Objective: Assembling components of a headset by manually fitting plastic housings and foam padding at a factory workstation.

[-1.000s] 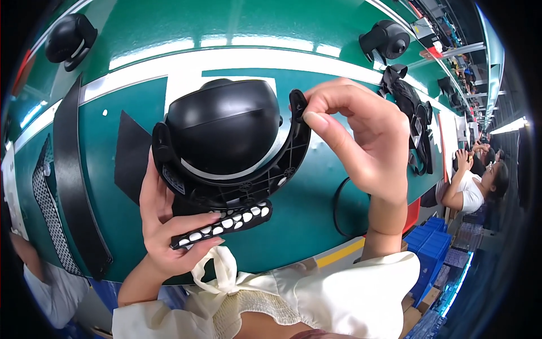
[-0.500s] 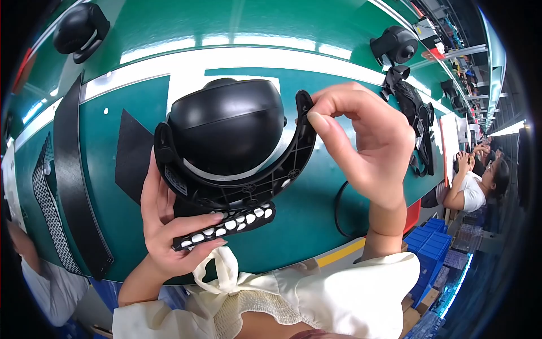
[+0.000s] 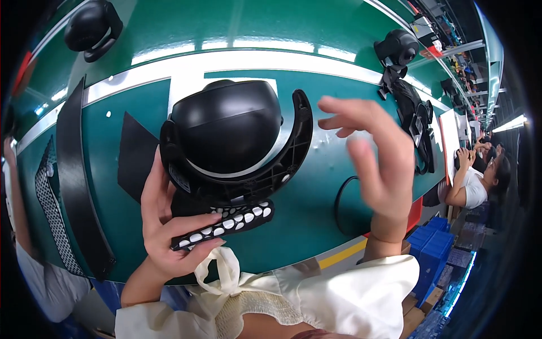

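While our left grip [image 3: 161,234] clasps the spotted strip [image 3: 240,219] and bracket [image 3: 302,127], our right grip [image 3: 337,130] is empty, fingers parted; shell [image 3: 226,127] looks slick, so we'd hold the stiff-looking bracket.

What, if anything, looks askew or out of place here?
The curved black bracket looks askew: its right end stands apart from the black dome, leaving a gap, while its left end appears to meet it. A small white speck on the green tabletop looks stray. No spill shows.
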`<state>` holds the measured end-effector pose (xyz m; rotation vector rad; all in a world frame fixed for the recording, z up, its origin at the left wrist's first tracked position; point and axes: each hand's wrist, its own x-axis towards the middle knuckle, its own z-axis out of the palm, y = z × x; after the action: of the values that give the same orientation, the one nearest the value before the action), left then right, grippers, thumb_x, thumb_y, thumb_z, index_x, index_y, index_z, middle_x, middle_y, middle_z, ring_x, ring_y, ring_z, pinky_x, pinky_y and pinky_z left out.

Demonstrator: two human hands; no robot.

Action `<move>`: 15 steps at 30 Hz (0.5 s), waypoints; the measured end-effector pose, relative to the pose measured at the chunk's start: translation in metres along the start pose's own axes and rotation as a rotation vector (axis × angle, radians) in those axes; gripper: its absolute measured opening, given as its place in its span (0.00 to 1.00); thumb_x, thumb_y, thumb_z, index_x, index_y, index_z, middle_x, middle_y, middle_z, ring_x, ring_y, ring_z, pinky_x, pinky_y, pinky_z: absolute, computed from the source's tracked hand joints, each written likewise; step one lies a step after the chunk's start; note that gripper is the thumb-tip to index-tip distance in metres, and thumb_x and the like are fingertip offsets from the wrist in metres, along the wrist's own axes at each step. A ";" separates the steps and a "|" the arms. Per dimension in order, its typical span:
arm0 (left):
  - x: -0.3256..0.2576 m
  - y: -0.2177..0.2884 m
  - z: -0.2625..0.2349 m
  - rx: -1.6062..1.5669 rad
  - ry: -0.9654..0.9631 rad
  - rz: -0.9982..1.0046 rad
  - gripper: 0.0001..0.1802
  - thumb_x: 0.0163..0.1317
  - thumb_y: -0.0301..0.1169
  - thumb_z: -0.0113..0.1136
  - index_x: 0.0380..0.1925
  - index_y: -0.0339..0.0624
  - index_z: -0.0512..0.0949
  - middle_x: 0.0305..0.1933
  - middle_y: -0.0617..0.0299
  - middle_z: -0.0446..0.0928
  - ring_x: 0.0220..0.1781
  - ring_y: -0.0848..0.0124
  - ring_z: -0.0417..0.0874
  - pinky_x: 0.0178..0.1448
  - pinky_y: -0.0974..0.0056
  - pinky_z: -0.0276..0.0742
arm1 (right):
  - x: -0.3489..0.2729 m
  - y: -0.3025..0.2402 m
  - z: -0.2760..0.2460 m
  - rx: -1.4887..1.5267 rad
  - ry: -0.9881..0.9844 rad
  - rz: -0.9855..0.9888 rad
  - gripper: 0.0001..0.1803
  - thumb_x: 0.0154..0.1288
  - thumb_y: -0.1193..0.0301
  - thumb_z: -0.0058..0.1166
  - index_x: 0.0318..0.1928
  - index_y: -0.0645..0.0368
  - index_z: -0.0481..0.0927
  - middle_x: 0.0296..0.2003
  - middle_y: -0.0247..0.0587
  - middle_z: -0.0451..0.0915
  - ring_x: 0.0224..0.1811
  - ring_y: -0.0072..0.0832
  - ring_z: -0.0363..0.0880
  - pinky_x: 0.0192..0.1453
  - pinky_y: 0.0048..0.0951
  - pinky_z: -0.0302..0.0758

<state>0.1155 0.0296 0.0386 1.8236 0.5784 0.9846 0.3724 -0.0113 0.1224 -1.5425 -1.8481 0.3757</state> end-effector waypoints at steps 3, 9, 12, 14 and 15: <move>0.002 0.003 0.001 0.009 0.001 0.003 0.12 0.40 0.26 0.65 0.29 0.39 0.80 0.64 0.35 0.42 0.64 0.40 0.51 0.61 0.48 0.56 | 0.005 0.009 0.005 0.514 0.152 0.287 0.11 0.61 0.76 0.44 0.43 0.67 0.72 0.32 0.41 0.78 0.30 0.22 0.77 0.34 0.19 0.71; 0.004 0.004 -0.001 0.014 0.012 0.024 0.12 0.39 0.25 0.65 0.29 0.40 0.79 0.63 0.35 0.44 0.64 0.41 0.51 0.60 0.48 0.57 | 0.015 0.011 0.034 0.443 0.139 0.149 0.10 0.54 0.79 0.54 0.38 0.68 0.74 0.27 0.37 0.78 0.28 0.15 0.74 0.30 0.13 0.70; 0.005 0.005 0.000 0.008 0.010 0.034 0.12 0.38 0.24 0.65 0.28 0.40 0.79 0.63 0.34 0.45 0.64 0.41 0.51 0.60 0.47 0.56 | 0.011 0.014 0.041 0.486 0.200 0.146 0.08 0.56 0.80 0.52 0.37 0.69 0.73 0.27 0.38 0.77 0.27 0.15 0.74 0.25 0.12 0.69; 0.005 0.007 0.000 -0.004 0.002 0.041 0.12 0.38 0.24 0.65 0.28 0.39 0.79 0.63 0.34 0.45 0.64 0.41 0.51 0.60 0.47 0.56 | 0.007 0.012 0.040 0.523 0.235 0.159 0.07 0.57 0.79 0.51 0.36 0.68 0.73 0.27 0.38 0.78 0.27 0.14 0.74 0.24 0.12 0.69; 0.005 0.006 -0.001 0.004 0.009 0.035 0.12 0.38 0.24 0.65 0.28 0.39 0.79 0.63 0.34 0.45 0.64 0.41 0.51 0.60 0.47 0.56 | 0.008 0.012 0.041 0.565 0.215 0.205 0.07 0.57 0.78 0.51 0.37 0.68 0.74 0.26 0.36 0.76 0.28 0.15 0.73 0.29 0.14 0.70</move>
<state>0.1176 0.0309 0.0459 1.8394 0.5560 1.0163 0.3541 0.0080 0.0883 -1.3125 -1.2747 0.7253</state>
